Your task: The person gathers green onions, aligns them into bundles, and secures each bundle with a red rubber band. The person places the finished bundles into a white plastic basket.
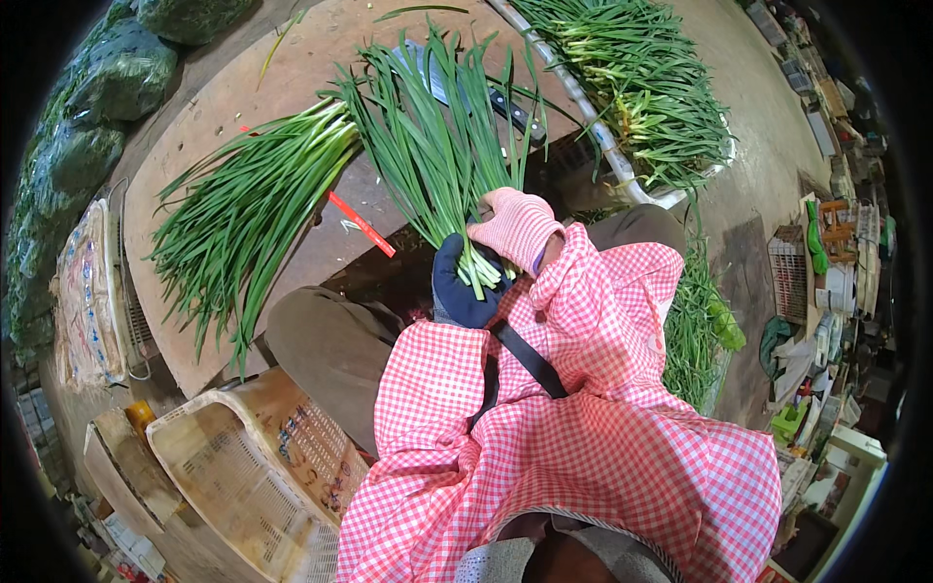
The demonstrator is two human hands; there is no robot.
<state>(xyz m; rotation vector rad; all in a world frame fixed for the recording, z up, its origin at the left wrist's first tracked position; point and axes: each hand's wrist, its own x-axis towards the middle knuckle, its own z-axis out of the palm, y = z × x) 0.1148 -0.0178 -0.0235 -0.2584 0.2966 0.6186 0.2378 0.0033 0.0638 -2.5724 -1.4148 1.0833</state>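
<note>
A bunch of garlic chives fans out above my lap, its pale cut ends pointing back towards me. My left hand, in a dark blue glove, is wrapped around the bunch near those ends. In a pink-striped knit glove, my right hand grips the stems just above, with its fingers partly hidden behind the wrist and leaves. Left of the held bunch, a larger pile of chives lies on the round wooden board. A cleaver with a black riveted handle rests beyond, its blade partly covered by leaves.
A printed red strip lies at the board's near edge. More chives fill a white-rimmed container at the upper right. A plastic crate stands lower left; wrapped green bundles line the far left. Loose greens lie at my right.
</note>
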